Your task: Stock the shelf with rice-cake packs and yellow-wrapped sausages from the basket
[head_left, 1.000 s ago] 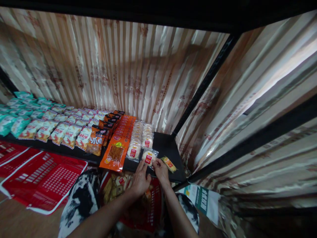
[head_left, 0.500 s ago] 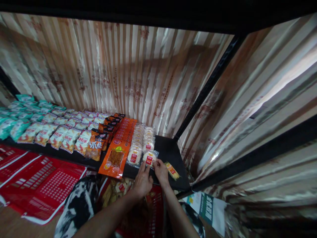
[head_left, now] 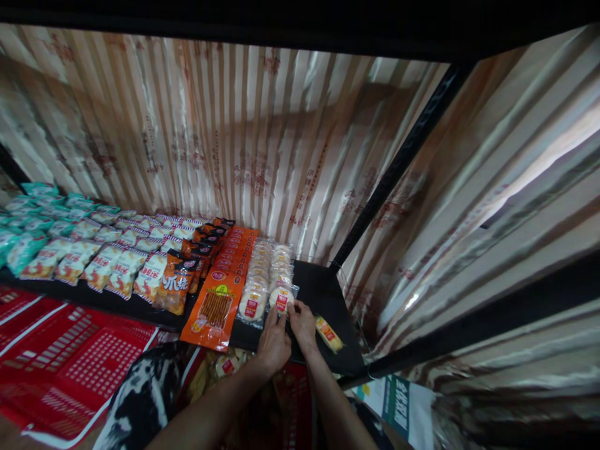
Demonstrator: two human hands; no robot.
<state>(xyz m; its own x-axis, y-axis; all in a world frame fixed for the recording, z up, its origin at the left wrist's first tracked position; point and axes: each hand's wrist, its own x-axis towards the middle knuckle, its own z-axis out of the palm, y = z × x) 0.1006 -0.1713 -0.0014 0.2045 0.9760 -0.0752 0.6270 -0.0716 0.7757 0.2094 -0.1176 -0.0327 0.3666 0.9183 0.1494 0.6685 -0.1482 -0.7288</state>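
Note:
My left hand and my right hand are together at the front of the black shelf. Between them is a clear packet of round white crackers with a red label, the front one of a row. Fingertips of both hands press its near edge, left and right. Beside it on the left runs a matching row of cracker packets. A small yellow snack pack lies right of my right hand, apart from it.
Orange stick-snack bags, dark orange bags, white snack bags and teal bags line the shelf leftward. Red baskets stand below. A black post rises at the right corner, before striped sheeting.
The view has shifted slightly, so the shelf's front sits a little lower. The front cracker packet now lies closer against the packets behind it, with both hands still on it.

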